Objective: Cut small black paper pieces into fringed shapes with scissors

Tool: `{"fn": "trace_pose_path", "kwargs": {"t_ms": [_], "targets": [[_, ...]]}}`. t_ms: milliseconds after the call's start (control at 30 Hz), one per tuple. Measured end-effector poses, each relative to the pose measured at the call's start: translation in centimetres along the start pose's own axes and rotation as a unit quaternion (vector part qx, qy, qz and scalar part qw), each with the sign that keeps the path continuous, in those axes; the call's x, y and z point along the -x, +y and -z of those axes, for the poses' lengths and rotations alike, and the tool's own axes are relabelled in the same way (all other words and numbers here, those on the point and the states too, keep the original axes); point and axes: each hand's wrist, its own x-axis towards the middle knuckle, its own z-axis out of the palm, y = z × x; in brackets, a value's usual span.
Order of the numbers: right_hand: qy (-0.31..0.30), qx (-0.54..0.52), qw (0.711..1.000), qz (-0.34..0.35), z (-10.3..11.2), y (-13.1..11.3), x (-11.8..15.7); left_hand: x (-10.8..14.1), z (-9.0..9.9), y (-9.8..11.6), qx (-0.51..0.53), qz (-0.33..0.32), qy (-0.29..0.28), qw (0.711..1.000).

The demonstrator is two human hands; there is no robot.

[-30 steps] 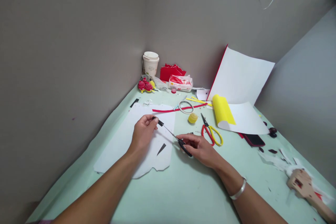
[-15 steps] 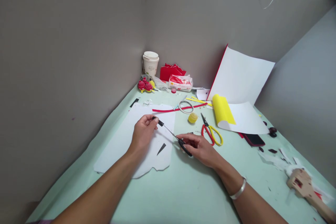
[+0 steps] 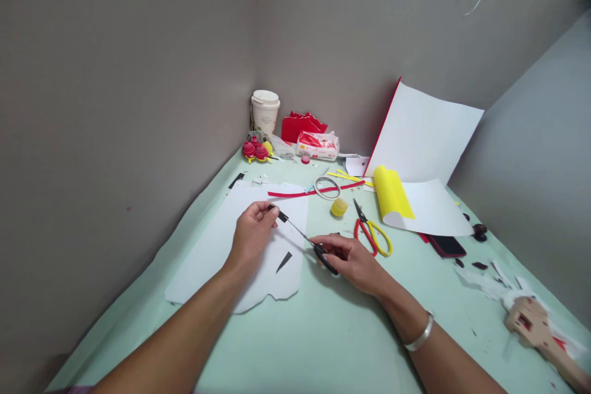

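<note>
Mostly grey walls, pale-green tabletop.

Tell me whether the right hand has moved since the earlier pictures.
No: the right hand shows no visible shift against the red-and-yellow pliers.

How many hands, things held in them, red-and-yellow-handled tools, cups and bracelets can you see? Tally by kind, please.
Hands, left hand and right hand: 2
Held things, black piece and black-handled tool: 2
Red-and-yellow-handled tool: 1
White cup: 1
Bracelet: 1
Total: 7
</note>
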Motion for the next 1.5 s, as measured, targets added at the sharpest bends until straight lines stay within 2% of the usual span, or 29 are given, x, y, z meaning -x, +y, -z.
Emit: {"fn": "trace_pose_path", "kwargs": {"t_ms": [1033,1500], "targets": [[-0.002,0.014,1.000,0.012,0.10,-0.32,0.04,-0.10,0.02,-0.10,-0.004,-0.002,-0.001,1.000],[0.007,0.022,1.000,0.011,0.08,-1.02,0.08,0.39,-0.18,0.50,0.001,-0.001,0.004,1.000]]}}
